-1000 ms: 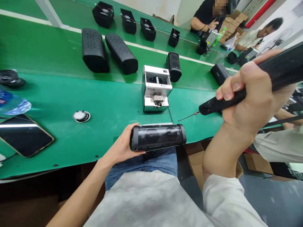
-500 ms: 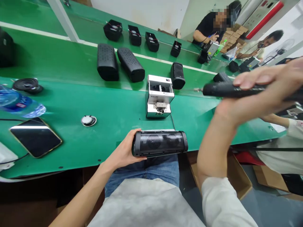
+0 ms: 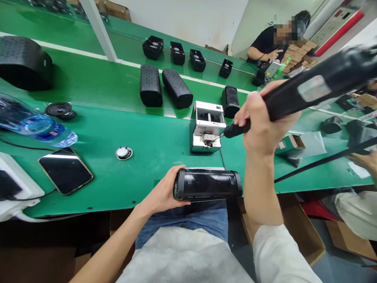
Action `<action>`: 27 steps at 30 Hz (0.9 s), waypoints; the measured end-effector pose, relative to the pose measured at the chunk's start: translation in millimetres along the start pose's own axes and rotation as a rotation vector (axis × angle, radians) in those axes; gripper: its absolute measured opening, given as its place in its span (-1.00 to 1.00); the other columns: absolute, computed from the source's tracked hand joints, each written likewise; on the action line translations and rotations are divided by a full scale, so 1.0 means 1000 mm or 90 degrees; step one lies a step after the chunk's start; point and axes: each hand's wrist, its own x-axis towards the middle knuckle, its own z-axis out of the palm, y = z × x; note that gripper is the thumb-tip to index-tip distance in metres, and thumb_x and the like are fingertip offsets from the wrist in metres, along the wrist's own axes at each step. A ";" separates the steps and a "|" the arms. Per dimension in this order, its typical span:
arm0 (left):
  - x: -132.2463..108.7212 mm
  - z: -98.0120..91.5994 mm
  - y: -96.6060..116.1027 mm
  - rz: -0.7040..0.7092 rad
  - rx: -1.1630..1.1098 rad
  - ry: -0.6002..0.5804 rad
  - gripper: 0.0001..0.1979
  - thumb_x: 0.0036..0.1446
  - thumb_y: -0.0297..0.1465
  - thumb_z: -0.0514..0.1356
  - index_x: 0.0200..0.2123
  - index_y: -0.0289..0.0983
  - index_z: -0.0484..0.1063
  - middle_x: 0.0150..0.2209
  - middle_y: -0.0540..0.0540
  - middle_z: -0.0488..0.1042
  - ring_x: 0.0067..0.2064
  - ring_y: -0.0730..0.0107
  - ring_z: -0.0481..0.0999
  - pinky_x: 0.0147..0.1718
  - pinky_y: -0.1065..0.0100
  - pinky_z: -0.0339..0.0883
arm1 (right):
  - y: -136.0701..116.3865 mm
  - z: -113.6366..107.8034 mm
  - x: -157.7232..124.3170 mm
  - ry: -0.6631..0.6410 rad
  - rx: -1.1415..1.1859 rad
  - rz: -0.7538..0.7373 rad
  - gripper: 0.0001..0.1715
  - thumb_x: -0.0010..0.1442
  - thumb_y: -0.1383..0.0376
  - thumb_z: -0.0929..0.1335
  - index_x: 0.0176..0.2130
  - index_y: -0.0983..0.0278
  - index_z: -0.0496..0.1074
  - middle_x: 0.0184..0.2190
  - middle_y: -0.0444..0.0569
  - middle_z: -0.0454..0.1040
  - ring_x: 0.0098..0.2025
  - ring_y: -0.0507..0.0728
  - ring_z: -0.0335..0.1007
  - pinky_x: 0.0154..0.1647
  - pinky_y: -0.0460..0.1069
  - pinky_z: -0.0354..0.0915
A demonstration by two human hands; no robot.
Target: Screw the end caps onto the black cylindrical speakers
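My left hand point(image 3: 169, 190) is closed round the left end of a black speaker point(image 3: 209, 184), which lies lengthwise at the bench's front edge with its perforated face up. In my right hand point(image 3: 262, 122) is a black electric screwdriver point(image 3: 306, 94), fingers wrapped round its body. Its thin bit slants down to the left and reaches the metal outlet at the front of a white screw feeder point(image 3: 207, 125). Whether the bit touches a screw there is too small to tell.
On the green bench point(image 3: 147, 157) lie a small round speaker driver point(image 3: 124, 153), a phone point(image 3: 66, 169), a water bottle point(image 3: 38, 124) and a larger driver point(image 3: 60, 111). Several black speaker housings point(image 3: 151, 85) stand beyond. A co-worker point(image 3: 271, 39) sits across; a cable point(image 3: 324, 160) crosses at right.
My right hand has swung left and brought the screwdriver's bit from the open space at right to the screw feeder's front. My left hand still holds the speaker; the whole view has shifted.
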 end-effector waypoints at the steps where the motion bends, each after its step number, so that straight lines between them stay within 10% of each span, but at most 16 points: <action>1: 0.000 0.000 0.000 0.002 -0.001 0.002 0.14 0.05 -0.28 0.65 0.52 -0.07 0.06 0.47 -0.34 0.33 0.48 -0.30 0.45 0.46 -0.24 0.41 | 0.007 0.004 -0.002 -0.003 -0.005 0.009 -0.72 0.32 0.24 0.52 -0.33 0.09 0.38 -0.61 -0.33 0.21 -0.68 0.02 0.18 -0.64 -0.02 0.18; 14: 0.002 0.000 0.002 0.004 -0.001 0.003 0.11 0.07 -0.22 0.64 0.52 -0.10 0.08 0.46 -0.34 0.34 0.48 -0.31 0.44 0.48 -0.23 0.39 | 0.032 -0.001 0.004 0.001 -0.115 0.080 -0.53 0.31 -0.15 0.55 -0.28 0.03 0.35 -0.47 -0.20 0.32 -0.56 0.09 0.16 -0.53 0.13 0.29; 27: 0.001 0.000 -0.002 -0.008 0.025 -0.002 0.08 0.10 -0.18 0.61 0.50 -0.08 0.05 0.46 -0.33 0.33 0.47 -0.32 0.46 0.45 -0.26 0.41 | -0.064 -0.077 0.004 0.059 -0.109 0.077 -0.80 0.10 0.35 0.55 -0.35 -0.03 0.66 -0.60 -0.23 0.11 -0.64 0.06 0.04 -0.71 0.04 0.07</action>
